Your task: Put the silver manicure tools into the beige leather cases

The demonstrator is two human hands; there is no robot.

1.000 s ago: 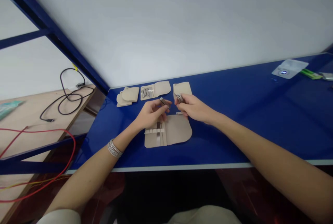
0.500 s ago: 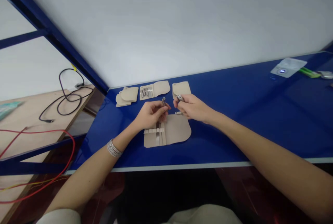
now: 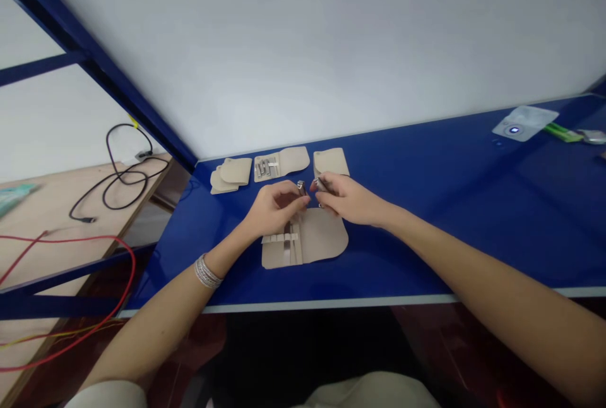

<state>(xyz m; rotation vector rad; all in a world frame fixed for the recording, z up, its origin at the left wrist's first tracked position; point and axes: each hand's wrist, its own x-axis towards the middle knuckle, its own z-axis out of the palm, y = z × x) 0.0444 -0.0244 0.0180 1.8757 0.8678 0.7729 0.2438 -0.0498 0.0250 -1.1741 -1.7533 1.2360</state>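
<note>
My left hand [image 3: 279, 207] pinches a small metal nail clipper [image 3: 302, 187], its head pointing up. Close beside it, my right hand [image 3: 348, 196] grips a second nail clipper [image 3: 319, 184], and the two heads nearly meet. Below both hands an unfolded beige manicure case [image 3: 324, 237] lies flat on the blue table. Its left half has a row of elastic loops, with a slim metal tool [image 3: 286, 250] and a thinner one beside it tucked in. Part of the case's upper left is hidden by my left hand.
Behind my hands lie another unfolded case with tools [image 3: 294, 160], folded cases [image 3: 237, 172] at left, and a folded case [image 3: 331, 160] at right. A clear pouch [image 3: 525, 122] is far right. Black cable [image 3: 113, 174] and red wires sit on the wooden surface left of the blue frame.
My right hand has turned and moved slightly left, bringing its nail clipper closer to the one in my left hand. The left clipper has tilted a little.
</note>
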